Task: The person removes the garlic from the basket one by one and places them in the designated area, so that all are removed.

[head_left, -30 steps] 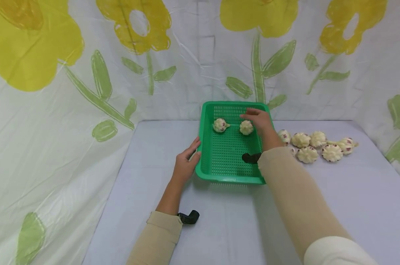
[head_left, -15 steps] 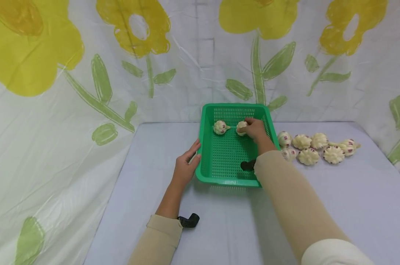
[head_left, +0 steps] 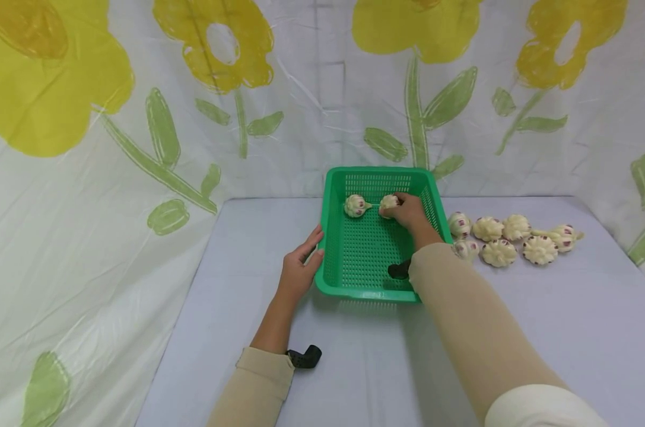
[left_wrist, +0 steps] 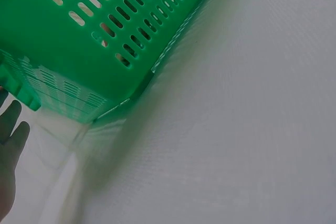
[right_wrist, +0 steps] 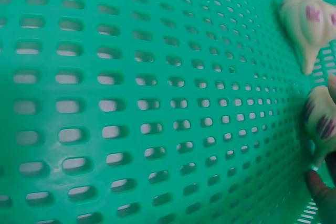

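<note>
A green plastic basket [head_left: 372,293] with slotted walls stands on the table. Inside, toward its back, lies one whitish garlic bulb [head_left: 355,206] with purple marks. To the right of that one, my right hand [head_left: 410,213] pinches a second garlic bulb [head_left: 388,205] between thumb and fingers, low over the basket floor. The right wrist view shows this held bulb [right_wrist: 321,119] at its right edge, partly cut off. My left hand [head_left: 298,268] touches the basket's left rim with fingers stretched out; in the left wrist view only some fingers [left_wrist: 16,129] appear beside the rim.
Several more garlic bulbs [head_left: 498,253] lie grouped on the white table [head_left: 237,284] right of the basket; my right forearm [head_left: 477,320] reaches past them. A white curtain with yellow flowers [head_left: 301,118] hangs behind the table's back edge.
My right hand has lowered and closed its fingers on the second garlic bulb, which has shifted slightly left toward the first. My left hand has stayed at the basket's rim.
</note>
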Demonstrator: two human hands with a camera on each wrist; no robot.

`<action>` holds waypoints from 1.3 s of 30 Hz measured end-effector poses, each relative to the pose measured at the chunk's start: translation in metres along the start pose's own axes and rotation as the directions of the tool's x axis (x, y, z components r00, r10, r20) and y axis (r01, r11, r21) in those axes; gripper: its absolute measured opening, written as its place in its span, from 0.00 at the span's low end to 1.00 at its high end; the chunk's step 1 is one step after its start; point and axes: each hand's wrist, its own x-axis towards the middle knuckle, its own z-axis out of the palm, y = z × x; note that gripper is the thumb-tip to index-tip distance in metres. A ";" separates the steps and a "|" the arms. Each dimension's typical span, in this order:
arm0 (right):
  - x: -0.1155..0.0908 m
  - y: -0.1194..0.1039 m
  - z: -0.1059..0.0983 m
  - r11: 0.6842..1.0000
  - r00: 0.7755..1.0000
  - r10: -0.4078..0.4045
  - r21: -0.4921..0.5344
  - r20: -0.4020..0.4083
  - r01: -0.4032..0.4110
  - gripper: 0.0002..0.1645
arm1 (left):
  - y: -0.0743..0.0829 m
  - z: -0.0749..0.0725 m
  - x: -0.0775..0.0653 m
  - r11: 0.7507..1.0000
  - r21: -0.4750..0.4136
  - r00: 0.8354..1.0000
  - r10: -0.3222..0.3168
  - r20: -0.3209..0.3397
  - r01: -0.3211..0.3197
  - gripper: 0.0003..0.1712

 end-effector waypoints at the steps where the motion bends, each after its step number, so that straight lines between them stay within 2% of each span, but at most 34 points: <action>1: 0.000 0.000 0.000 1.000 1.000 0.004 -0.002 0.004 -0.004 0.43 | -0.005 0.001 0.001 1.000 0.003 1.000 0.009 -0.006 -0.009 0.25; 2: 0.000 0.000 0.000 1.000 1.000 0.007 -0.010 0.007 -0.007 0.43 | -0.005 0.001 0.001 1.000 0.008 1.000 0.010 -0.004 -0.010 0.25; 9: 0.001 0.000 0.003 0.998 1.000 0.017 -0.060 0.014 -0.016 0.45 | -0.033 0.003 0.006 0.999 0.017 0.999 0.032 -0.012 -0.032 0.25; 17: 0.002 0.002 0.005 0.996 1.000 0.013 -0.087 0.022 -0.011 0.44 | -0.035 0.003 0.004 0.998 -0.003 0.998 0.058 -0.035 -0.058 0.24; 23: 0.005 0.002 0.005 0.993 1.000 -0.002 -0.118 0.023 0.005 0.43 | -0.036 0.005 0.005 0.995 0.013 0.994 0.095 -0.050 -0.094 0.24; 29: 0.004 0.002 0.004 0.988 0.999 -0.018 -0.153 0.030 0.022 0.42 | -0.037 0.004 0.006 0.998 -0.002 0.997 0.063 -0.039 -0.063 0.24; 33: 0.005 0.001 0.004 0.988 0.999 -0.014 -0.153 0.038 0.019 0.39 | -0.034 0.004 0.006 0.999 -0.007 0.999 0.045 -0.030 -0.045 0.24; 39: 0.005 0.000 0.005 0.987 0.999 -0.029 -0.159 0.039 0.035 0.36 | -0.003 0.000 0.002 0.999 -0.002 0.999 0.041 -0.005 -0.041 0.24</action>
